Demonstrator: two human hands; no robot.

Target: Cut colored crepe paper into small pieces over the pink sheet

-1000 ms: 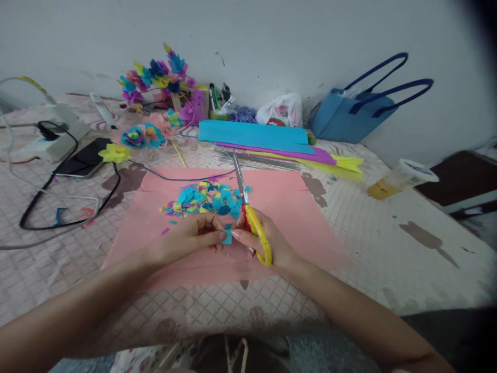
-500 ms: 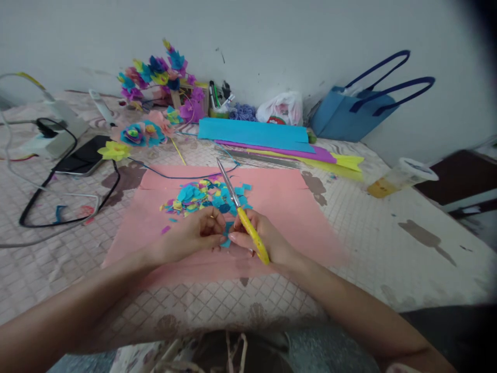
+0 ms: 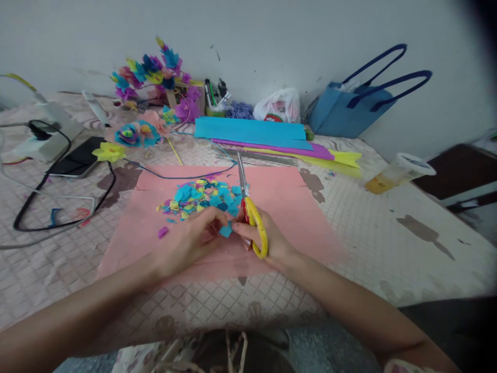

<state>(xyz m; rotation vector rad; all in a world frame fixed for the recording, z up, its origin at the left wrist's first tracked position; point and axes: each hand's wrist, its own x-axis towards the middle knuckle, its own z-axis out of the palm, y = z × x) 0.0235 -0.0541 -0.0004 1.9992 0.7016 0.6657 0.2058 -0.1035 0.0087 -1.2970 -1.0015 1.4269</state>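
Scissors (image 3: pixel 256 223) with yellow and red handles rest in my right hand (image 3: pixel 272 241), their blades pointing away from me. My left hand (image 3: pixel 198 235) is closed in a pinch at a small blue paper piece (image 3: pixel 225 230), and the right fingertips come up to its other side. Beyond both hands lies a pile of paper scraps (image 3: pixel 202 197) in blue, yellow and purple. Under it spreads a sheet of pink paper (image 3: pixel 287 207). A small purple scrap (image 3: pixel 163 232) lies left of my left hand.
Behind the sheet lie folded blue paper (image 3: pixel 248 130), purple and yellow paper, and thin wires (image 3: pixel 256 157). Paper flowers (image 3: pixel 143 132), a phone (image 3: pixel 77 158) and cables are at left. A blue bag (image 3: pixel 349 111) and a plastic cup (image 3: pixel 398 173) stand at right.
The scissors have turned in my right hand, so the blades point more straight ahead and the handle loop faces me. The blue piece now shows between the two hands more plainly.
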